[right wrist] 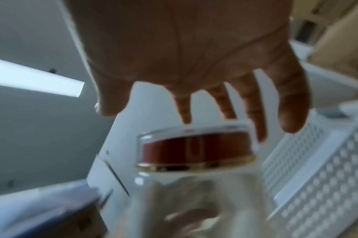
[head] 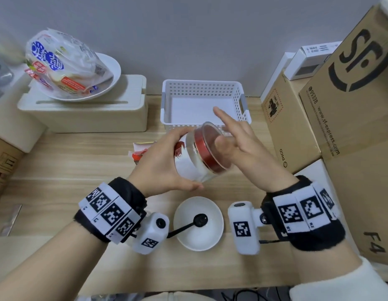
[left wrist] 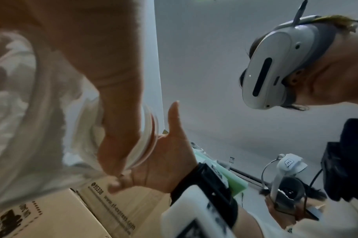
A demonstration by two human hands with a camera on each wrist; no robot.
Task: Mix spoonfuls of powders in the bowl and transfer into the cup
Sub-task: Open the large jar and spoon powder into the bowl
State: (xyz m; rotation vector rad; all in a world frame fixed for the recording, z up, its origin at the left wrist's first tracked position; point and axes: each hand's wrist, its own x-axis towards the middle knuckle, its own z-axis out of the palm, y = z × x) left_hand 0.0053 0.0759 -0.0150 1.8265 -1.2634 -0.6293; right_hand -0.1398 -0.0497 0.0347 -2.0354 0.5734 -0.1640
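Observation:
My left hand (head: 164,161) grips a clear jar (head: 188,164) of white powder and holds it tilted to the right above the table. The jar's red lid (head: 207,146) sits under a clear cap. My right hand (head: 238,146) is at the lid with its fingers spread and straight, the thumb against the lid's top. In the right wrist view the fingers (right wrist: 253,106) hover over the lid (right wrist: 196,148) without clasping it. Below the hands stands a white bowl (head: 212,240) with a black spoon (head: 200,220) lying in it, handle to the left.
A white perforated basket (head: 203,88) stands behind the jar. Cardboard boxes (head: 340,118) line the right side. At the back left, a beige box (head: 84,114) carries a plate with a plastic bag (head: 62,64). A red-and-white packet (head: 141,152) lies behind my left hand.

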